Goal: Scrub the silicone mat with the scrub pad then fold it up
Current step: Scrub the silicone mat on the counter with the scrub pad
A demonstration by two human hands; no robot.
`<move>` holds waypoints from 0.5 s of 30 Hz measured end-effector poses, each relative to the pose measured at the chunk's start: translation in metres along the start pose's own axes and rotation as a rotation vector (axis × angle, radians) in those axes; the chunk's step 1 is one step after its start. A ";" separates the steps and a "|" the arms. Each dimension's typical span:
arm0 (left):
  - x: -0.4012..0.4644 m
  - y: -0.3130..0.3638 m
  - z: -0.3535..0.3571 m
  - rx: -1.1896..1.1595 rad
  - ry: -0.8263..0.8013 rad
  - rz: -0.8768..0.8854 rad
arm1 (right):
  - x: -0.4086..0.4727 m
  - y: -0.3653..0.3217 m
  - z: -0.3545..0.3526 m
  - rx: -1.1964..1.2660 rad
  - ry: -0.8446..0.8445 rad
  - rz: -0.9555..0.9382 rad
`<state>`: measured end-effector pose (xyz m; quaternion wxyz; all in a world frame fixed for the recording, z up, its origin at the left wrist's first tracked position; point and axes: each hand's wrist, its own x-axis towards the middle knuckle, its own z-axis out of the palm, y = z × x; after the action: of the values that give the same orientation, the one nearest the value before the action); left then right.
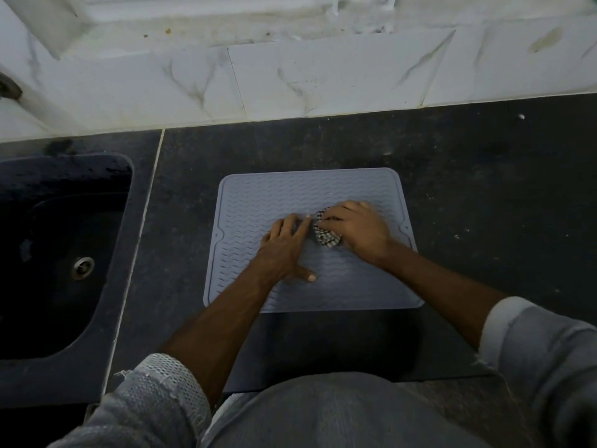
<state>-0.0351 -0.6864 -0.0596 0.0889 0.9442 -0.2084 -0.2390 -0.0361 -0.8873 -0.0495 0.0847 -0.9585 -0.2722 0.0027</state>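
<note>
A grey-blue rectangular silicone mat [310,195] with wavy ridges lies flat on the dark stone bench [468,189], right of a black sink [64,253]. The left hand [286,245] presses flat on the mat's middle, fingers spread apart. The right hand [358,226] is clamped on a checked, crumpled scrub pad [326,237] just beside it, touching the mat.

Dim, flat light, soft focus, wide-angle bending at edges

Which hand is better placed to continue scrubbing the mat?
The right hand: it already holds the scrub pad pressed on the silicone mat. The left hand lies flat beside it, steadying the mat.
</note>
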 end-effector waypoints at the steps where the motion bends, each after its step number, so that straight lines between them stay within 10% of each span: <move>1: 0.000 0.001 0.000 0.004 -0.005 -0.009 | 0.007 -0.006 0.003 -0.004 -0.022 -0.022; 15: -0.001 0.000 -0.002 0.016 -0.042 -0.007 | -0.022 0.026 -0.005 -0.065 0.008 -0.030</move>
<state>-0.0350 -0.6862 -0.0573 0.0759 0.9404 -0.2088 -0.2575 -0.0414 -0.9216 -0.0497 0.0549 -0.9566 -0.2860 -0.0111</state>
